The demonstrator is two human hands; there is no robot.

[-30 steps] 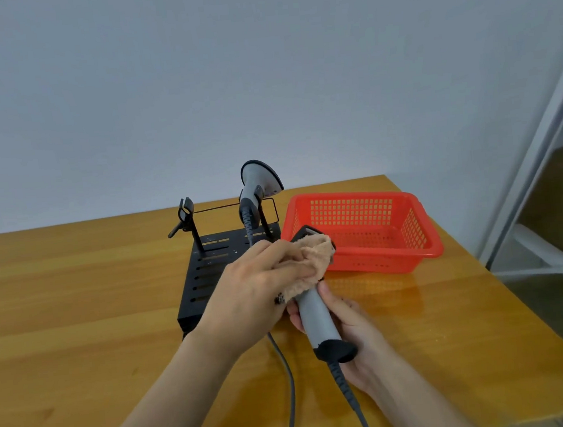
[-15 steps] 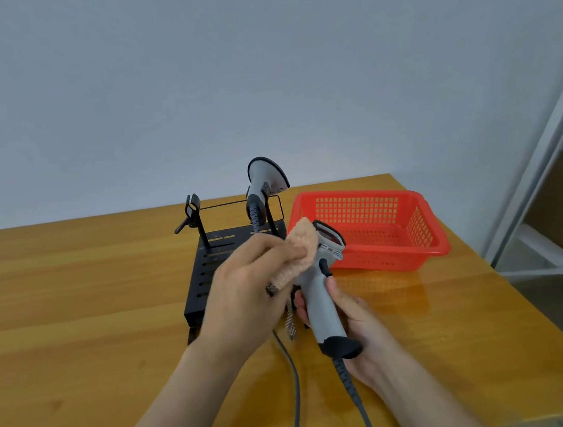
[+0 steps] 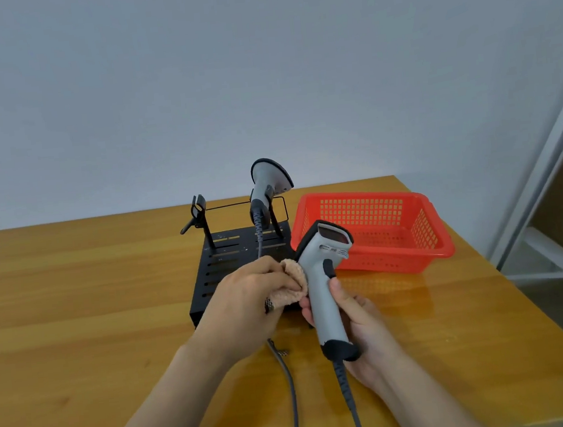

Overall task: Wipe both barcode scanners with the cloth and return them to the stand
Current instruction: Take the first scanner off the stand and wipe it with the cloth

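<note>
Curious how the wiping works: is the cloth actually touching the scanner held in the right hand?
Touching. The head view shows the cloth, bunched in the left hand, pressed against the grey side of the held scanner with no gap.

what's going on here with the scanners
A person is mid-wipe. The right hand grips the grey scanner by its handle, and the left hand presses the tan cloth against its side. The second scanner sits in the black stand, whose left cradle holds nothing.
</note>
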